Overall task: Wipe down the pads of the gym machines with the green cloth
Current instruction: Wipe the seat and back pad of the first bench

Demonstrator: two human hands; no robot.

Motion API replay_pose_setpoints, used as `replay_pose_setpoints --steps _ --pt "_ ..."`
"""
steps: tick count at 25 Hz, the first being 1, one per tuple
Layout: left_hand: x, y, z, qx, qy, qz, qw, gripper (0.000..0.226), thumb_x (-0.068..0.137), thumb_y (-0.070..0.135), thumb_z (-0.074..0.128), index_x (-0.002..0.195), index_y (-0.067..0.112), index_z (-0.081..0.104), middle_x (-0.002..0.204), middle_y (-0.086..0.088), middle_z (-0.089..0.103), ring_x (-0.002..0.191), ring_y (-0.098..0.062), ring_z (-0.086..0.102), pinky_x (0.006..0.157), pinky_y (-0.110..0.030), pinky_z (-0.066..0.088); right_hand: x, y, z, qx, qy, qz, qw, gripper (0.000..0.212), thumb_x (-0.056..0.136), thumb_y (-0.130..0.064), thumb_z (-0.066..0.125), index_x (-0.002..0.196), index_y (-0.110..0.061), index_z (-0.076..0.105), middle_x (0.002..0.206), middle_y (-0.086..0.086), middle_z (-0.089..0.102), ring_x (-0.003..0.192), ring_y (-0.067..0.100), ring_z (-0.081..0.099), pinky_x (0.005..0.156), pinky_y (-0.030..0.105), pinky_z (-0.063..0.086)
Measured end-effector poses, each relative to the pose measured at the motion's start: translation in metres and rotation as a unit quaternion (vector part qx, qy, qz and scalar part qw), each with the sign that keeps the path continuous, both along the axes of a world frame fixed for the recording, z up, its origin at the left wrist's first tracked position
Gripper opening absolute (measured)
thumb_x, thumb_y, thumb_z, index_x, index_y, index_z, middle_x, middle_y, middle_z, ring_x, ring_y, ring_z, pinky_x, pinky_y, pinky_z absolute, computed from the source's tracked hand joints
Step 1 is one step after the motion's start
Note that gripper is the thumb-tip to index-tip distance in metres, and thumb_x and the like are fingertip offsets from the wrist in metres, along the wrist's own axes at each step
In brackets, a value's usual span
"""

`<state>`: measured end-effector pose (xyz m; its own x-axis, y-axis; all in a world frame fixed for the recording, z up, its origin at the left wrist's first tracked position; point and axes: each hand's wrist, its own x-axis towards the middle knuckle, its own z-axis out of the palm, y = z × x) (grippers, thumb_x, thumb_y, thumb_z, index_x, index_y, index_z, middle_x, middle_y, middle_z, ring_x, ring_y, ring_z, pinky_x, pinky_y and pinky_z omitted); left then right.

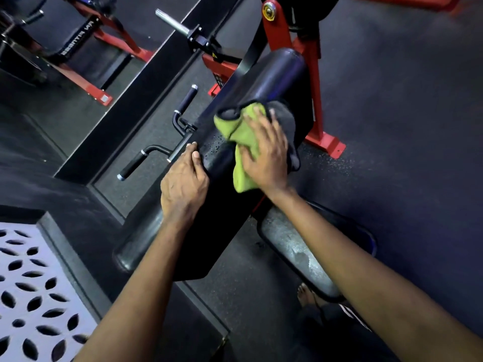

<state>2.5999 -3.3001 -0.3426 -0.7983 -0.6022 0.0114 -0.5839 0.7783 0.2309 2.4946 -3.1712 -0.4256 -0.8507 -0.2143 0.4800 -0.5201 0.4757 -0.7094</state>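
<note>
A long black chest pad (209, 205) of a red-framed gym machine runs from lower left to upper right, with small droplets on it near the middle. The green cloth (244, 138), grey on its other side, lies crumpled on the pad. My right hand (264, 155) presses flat on the cloth with fingers spread. My left hand (183, 184) rests on the pad's left edge, its fingers curled over the side beside the cloth.
Black handle bars (156, 152) stick out left of the pad. A lower seat pad (300, 252) lies right of it, with a foot (307, 293) beside it. The red frame (313, 100) rises behind. A mirror wall stands at left and a perforated white panel (28, 283) at lower left.
</note>
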Motion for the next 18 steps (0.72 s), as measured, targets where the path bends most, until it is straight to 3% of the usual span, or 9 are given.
replay_pose_setpoints --steps 4,7,10,15,18 --pt "-0.001 0.002 0.001 -0.005 0.003 0.004 1.000 0.046 0.108 0.040 0.025 0.148 0.030 0.045 0.145 -0.002 0.056 0.128 -0.030 0.054 0.102 -0.042 0.042 -0.007 -0.011 0.009 -0.039 -0.037 -0.067 0.996 0.060 0.087 -0.034 0.065 0.144 -0.020 0.057 0.158 0.004 0.046 0.150 0.032 0.034 0.118 0.050 0.033" --pt "0.000 0.003 0.000 0.005 0.010 0.005 1.000 0.046 0.107 0.040 0.027 0.147 0.030 0.046 0.145 0.000 0.056 0.129 -0.026 0.054 0.103 -0.042 0.042 0.032 -0.002 -0.008 0.027 0.009 0.028 0.999 0.069 0.085 -0.030 0.067 0.151 -0.018 0.050 0.162 0.005 0.040 0.154 0.032 0.026 0.121 0.052 0.028" --pt "-0.001 0.001 0.000 0.002 0.007 0.010 1.000 0.045 0.106 0.038 0.029 0.146 0.029 0.047 0.145 0.001 0.056 0.129 -0.025 0.054 0.103 -0.041 0.042 0.011 0.010 -0.008 0.061 0.046 0.094 0.993 0.074 0.080 -0.025 0.068 0.151 -0.020 0.049 0.162 0.004 0.039 0.154 0.032 0.025 0.122 0.053 0.026" --pt "-0.001 0.001 -0.002 0.002 0.015 -0.003 1.000 0.045 0.107 0.035 0.031 0.147 0.023 0.048 0.146 0.000 0.055 0.131 -0.024 0.053 0.107 -0.039 0.040 -0.046 0.002 0.005 -0.054 -0.033 -0.065 0.996 0.055 0.093 -0.033 0.062 0.143 -0.012 0.057 0.155 0.009 0.048 0.149 0.034 0.036 0.123 0.041 0.027" --pt "-0.002 0.001 -0.002 0.004 0.024 -0.009 1.000 0.046 0.107 0.035 0.031 0.147 0.022 0.048 0.146 -0.002 0.055 0.130 -0.025 0.054 0.107 -0.040 0.039 -0.001 -0.004 -0.002 -0.007 0.017 -0.011 1.000 0.061 0.090 -0.029 0.063 0.147 -0.012 0.053 0.158 0.012 0.044 0.152 0.036 0.029 0.124 0.046 0.024"
